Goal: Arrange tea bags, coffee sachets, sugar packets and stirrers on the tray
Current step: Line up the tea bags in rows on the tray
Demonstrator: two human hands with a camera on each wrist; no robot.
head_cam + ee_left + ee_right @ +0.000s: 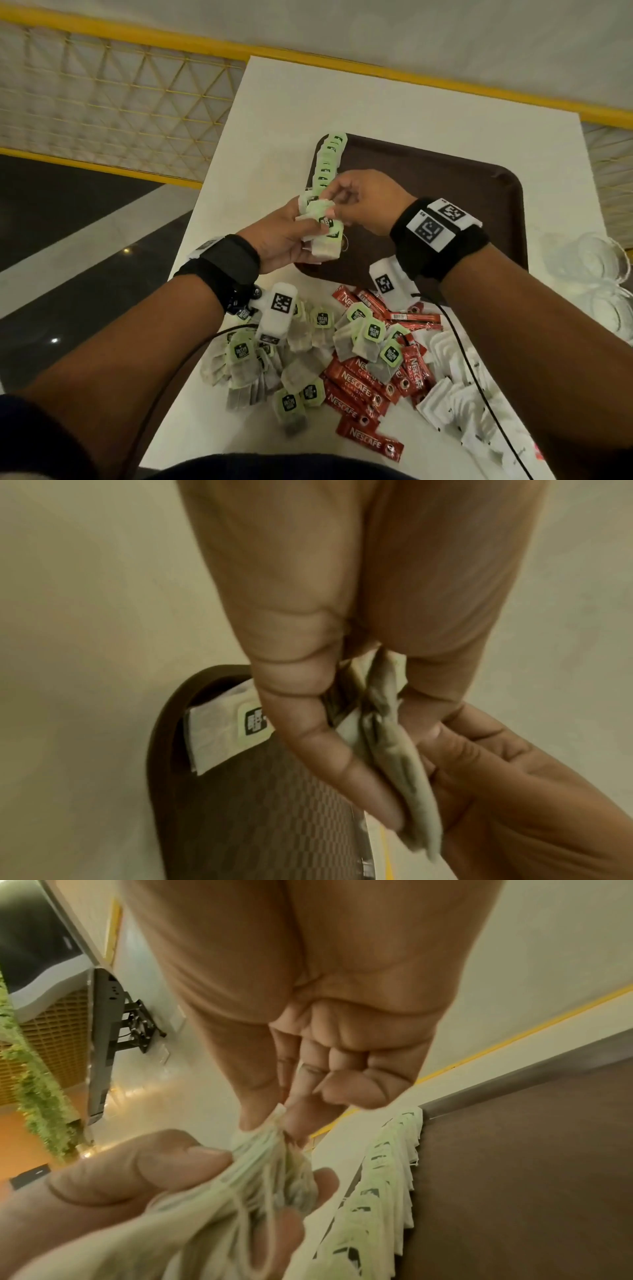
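Over a white counter (274,113), a brown tray (445,192) carries a row of tea bags (327,161) along its left edge. At frame centre the left hand (277,240) grasps a bunch of bags (323,233); the right hand (363,202) pinches one free. Tangled strings could drag others out, scattering the row.

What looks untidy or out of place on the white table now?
Loose green-tagged tea bags, red coffee sachets and white sugar packets lie jumbled together off the brown plastic tray. Only one overlapping tea bag row is neat.
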